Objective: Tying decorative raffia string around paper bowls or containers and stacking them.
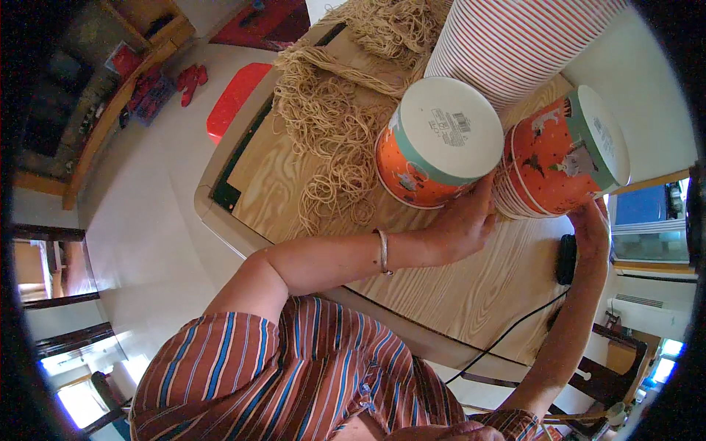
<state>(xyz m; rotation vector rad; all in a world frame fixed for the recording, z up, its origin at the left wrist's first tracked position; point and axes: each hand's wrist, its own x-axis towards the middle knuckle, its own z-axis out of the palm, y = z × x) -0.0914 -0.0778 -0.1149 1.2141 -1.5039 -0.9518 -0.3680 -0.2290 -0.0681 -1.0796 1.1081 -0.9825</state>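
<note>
An orange paper bucket (419,175) with a green band and a white base sits upside down in the middle of the table. My left hand (471,220) is closed at its lower right rim, with some fingertips hidden behind the bucket. To the right is a tilted stack of similar paper buckets (548,151), nested, with several white rims showing along its lower left. My right hand (590,224) grips that stack at its lower right edge; most of its fingers are out of sight behind it.
A tall stack of white, red-ringed paper buckets (515,48) stands behind. Tangled beige noodle-like strands (331,132) cover the table's far left. A black cable (515,327) crosses the wood-grain table (412,294) at the right. A red stool (237,99) stands beyond the left edge.
</note>
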